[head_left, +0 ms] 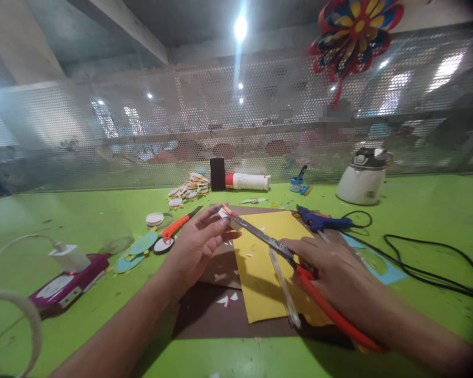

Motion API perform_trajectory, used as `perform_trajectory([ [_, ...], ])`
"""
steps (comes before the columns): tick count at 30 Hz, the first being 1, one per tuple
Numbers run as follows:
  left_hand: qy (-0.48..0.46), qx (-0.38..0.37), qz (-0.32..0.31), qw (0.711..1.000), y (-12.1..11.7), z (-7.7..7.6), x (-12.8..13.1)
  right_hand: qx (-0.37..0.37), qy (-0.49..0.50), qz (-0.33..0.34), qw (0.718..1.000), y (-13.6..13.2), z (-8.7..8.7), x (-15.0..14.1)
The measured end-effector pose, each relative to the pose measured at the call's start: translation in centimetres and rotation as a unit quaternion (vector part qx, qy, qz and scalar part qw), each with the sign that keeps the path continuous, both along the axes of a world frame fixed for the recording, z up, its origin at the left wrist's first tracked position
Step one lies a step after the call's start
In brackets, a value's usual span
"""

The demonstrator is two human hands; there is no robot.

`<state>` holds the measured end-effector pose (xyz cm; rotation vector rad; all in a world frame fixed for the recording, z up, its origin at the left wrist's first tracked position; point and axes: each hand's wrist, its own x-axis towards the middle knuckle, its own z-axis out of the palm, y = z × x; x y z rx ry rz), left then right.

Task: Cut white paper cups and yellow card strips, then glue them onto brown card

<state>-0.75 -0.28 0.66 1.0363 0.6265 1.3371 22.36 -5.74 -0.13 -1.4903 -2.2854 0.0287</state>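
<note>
Worktop (122, 210): green. Centre sheet (260, 283): yellow. Scissors handle (331, 310), lower right: orange-red. Power strip (73, 286), lower left: purple. Flower (357, 34), upper right: red, blue, yellow.

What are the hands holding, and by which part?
The right hand grips the scissors by their orange handles. The left hand pinches a small white and red piece by its edge.

Sheet (271, 273), toward 5 o'clock: matt yellow paper. Scissor blades (263, 236): smooth, glossy metal. Mesh (236, 121), 12 o'clock: perforated, reflective.
</note>
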Motion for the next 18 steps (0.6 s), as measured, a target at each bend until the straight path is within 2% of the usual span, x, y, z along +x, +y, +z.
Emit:
perform_trajectory([
  [6, -0.011, 0.003, -0.005, 1.000, 0.11, 0.11, 0.00, -0.015, 0.051, 0.017, 0.998, 0.11, 0.41, -0.26],
  [12, -0.008, 0.004, -0.018, 1.000, 0.29, 0.39, -0.32, -0.127, 0.147, 0.037, 0.980, 0.23, 0.67, -0.40],
  [18, 0.008, -0.038, -0.023, 0.999, 0.20, 0.39, -0.37, -0.135, 0.148, 0.059, 0.978, 0.28, 0.79, -0.51],
])
